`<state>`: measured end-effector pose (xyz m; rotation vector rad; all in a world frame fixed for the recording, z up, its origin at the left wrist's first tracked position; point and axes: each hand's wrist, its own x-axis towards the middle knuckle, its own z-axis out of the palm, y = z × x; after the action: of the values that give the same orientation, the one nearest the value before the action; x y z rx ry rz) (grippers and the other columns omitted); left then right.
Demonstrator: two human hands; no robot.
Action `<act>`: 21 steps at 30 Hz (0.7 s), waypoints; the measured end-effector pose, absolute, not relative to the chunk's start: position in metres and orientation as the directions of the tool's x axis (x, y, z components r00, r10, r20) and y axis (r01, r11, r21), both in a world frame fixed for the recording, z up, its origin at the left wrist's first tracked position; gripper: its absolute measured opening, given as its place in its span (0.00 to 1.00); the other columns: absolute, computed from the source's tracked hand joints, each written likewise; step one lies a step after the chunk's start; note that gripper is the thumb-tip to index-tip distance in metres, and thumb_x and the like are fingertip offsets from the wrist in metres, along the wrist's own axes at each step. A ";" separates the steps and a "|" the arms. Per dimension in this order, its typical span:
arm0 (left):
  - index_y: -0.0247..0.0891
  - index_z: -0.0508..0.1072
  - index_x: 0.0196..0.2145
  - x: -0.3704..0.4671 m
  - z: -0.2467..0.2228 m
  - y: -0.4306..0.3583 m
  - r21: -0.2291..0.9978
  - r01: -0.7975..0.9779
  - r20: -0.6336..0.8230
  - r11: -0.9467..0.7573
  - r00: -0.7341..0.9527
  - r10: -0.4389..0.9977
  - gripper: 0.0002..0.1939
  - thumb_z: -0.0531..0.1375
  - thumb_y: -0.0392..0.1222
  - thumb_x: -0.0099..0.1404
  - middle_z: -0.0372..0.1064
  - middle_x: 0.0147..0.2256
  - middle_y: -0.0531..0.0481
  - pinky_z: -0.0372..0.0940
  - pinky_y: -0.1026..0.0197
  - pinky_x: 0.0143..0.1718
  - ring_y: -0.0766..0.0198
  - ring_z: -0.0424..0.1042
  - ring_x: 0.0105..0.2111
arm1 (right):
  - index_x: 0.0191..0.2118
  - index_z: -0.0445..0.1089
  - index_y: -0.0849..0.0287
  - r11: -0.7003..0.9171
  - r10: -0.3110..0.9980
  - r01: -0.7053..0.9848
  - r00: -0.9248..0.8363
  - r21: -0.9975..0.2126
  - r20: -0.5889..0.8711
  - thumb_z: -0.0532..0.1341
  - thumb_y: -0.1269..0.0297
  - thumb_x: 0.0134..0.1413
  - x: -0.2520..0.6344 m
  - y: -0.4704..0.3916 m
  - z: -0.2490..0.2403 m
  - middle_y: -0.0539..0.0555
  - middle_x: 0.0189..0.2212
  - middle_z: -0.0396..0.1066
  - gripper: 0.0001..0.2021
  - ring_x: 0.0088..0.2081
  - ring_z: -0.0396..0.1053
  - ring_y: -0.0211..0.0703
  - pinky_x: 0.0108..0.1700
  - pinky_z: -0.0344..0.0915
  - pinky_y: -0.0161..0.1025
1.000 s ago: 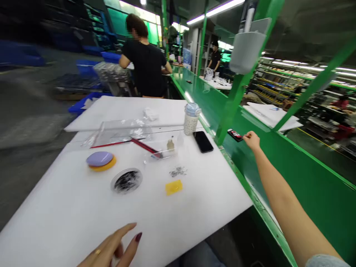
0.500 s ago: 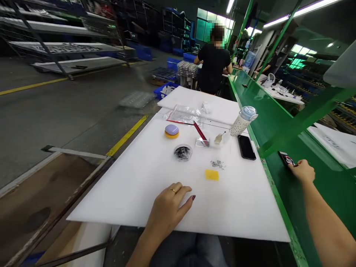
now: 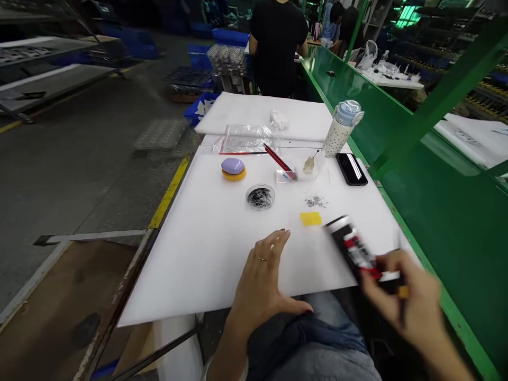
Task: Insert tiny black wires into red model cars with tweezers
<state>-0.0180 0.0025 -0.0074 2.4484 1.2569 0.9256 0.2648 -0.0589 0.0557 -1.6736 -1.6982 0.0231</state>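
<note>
My right hand (image 3: 410,296) grips a flat black piece with red and white markings (image 3: 357,248), blurred by motion, over the table's near right part. A thin dark stick with an orange band (image 3: 403,293) also shows at that hand; whether it is a separate tool I cannot tell. With thumb and fingers spread, my left hand (image 3: 264,280) is at the table's near edge, holding nothing. Beyond the hands lie a yellow pad (image 3: 310,218), a scatter of tiny dark bits (image 3: 315,201) and a round clear dish of fine black pieces (image 3: 260,197).
On the white table (image 3: 186,264) are a purple and orange oval object (image 3: 233,168), red tweezers-like sticks (image 3: 280,161), a clear plastic bag (image 3: 248,138), a phone (image 3: 351,169) and a spotted bottle (image 3: 339,129). A green ledge (image 3: 444,227) runs along the right. A person (image 3: 279,47) is ahead.
My right hand has brought the black piece from the green ledge leftward over the table. My left hand has spread its thumb and fingers wider. The view has tilted down.
</note>
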 end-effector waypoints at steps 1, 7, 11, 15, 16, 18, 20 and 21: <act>0.38 0.45 0.70 -0.018 -0.007 0.002 0.465 0.649 0.405 -0.602 0.449 0.796 0.70 0.66 0.80 0.43 0.61 0.62 0.31 0.65 0.39 0.57 0.38 0.66 0.59 | 0.33 0.57 0.51 0.221 0.887 0.818 0.057 -0.530 0.458 0.68 0.63 0.53 0.226 -0.063 0.042 0.48 0.27 0.72 0.15 0.25 0.69 0.40 0.28 0.64 0.36; 0.38 0.54 0.67 -0.012 -0.002 0.002 0.460 0.711 0.207 -0.532 0.497 0.843 0.69 0.75 0.71 0.35 0.63 0.62 0.33 0.64 0.39 0.53 0.38 0.66 0.56 | 0.33 0.61 0.53 0.215 0.922 0.793 0.028 -0.570 0.387 0.65 0.62 0.58 0.173 -0.069 0.018 0.49 0.27 0.69 0.11 0.26 0.67 0.41 0.28 0.63 0.36; 0.36 0.58 0.66 -0.009 0.003 0.002 0.466 0.730 0.134 -0.500 0.501 0.855 0.64 0.75 0.67 0.38 0.63 0.63 0.34 0.62 0.40 0.54 0.38 0.64 0.57 | 0.33 0.71 0.53 0.289 0.931 0.711 -0.054 -0.641 0.360 0.62 0.59 0.64 0.220 -0.007 0.063 0.52 0.28 0.77 0.08 0.28 0.74 0.44 0.32 0.68 0.39; 0.34 0.61 0.66 -0.007 0.003 0.000 0.394 0.761 0.155 -0.515 0.497 0.854 0.64 0.74 0.69 0.37 0.63 0.64 0.34 0.59 0.41 0.54 0.39 0.63 0.57 | 0.33 0.75 0.54 0.301 0.858 0.795 0.016 -0.526 0.514 0.58 0.56 0.66 0.250 0.118 0.076 0.54 0.26 0.76 0.13 0.25 0.71 0.45 0.32 0.64 0.42; 0.34 0.62 0.65 -0.006 0.003 0.000 0.362 0.771 0.174 -0.524 0.496 0.851 0.65 0.73 0.72 0.37 0.63 0.64 0.34 0.58 0.42 0.53 0.39 0.63 0.57 | 0.33 0.76 0.54 0.303 0.852 0.827 -0.013 -0.474 0.523 0.60 0.56 0.64 0.252 0.148 0.073 0.54 0.25 0.75 0.12 0.26 0.71 0.46 0.33 0.63 0.43; 0.33 0.62 0.66 -0.004 0.001 0.000 0.302 0.780 0.219 -0.548 0.502 0.836 0.69 0.69 0.80 0.35 0.61 0.66 0.34 0.57 0.43 0.53 0.39 0.62 0.58 | 0.35 0.77 0.55 0.288 0.871 0.860 -0.052 -0.422 0.488 0.64 0.55 0.60 0.249 0.195 0.064 0.53 0.23 0.73 0.10 0.26 0.68 0.46 0.34 0.60 0.43; 0.33 0.62 0.66 -0.003 0.000 0.000 0.268 0.779 0.250 -0.567 0.512 0.822 0.71 0.65 0.84 0.34 0.61 0.67 0.36 0.55 0.45 0.53 0.41 0.62 0.58 | 0.34 0.76 0.55 0.287 0.881 0.872 -0.078 -0.396 0.467 0.65 0.56 0.59 0.241 0.223 0.061 0.52 0.22 0.71 0.08 0.25 0.64 0.44 0.32 0.57 0.42; 0.34 0.62 0.66 -0.003 -0.001 0.000 0.262 0.779 0.255 -0.570 0.514 0.819 0.71 0.65 0.84 0.34 0.62 0.66 0.38 0.54 0.46 0.53 0.42 0.61 0.58 | 0.32 0.75 0.55 0.300 0.873 0.875 -0.091 -0.380 0.480 0.65 0.58 0.59 0.237 0.229 0.064 0.52 0.21 0.69 0.08 0.24 0.62 0.43 0.32 0.56 0.41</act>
<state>-0.0028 0.0003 -0.0006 2.6323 1.3958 0.5372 0.2374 0.2294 0.0635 -1.5520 -1.9382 -0.0048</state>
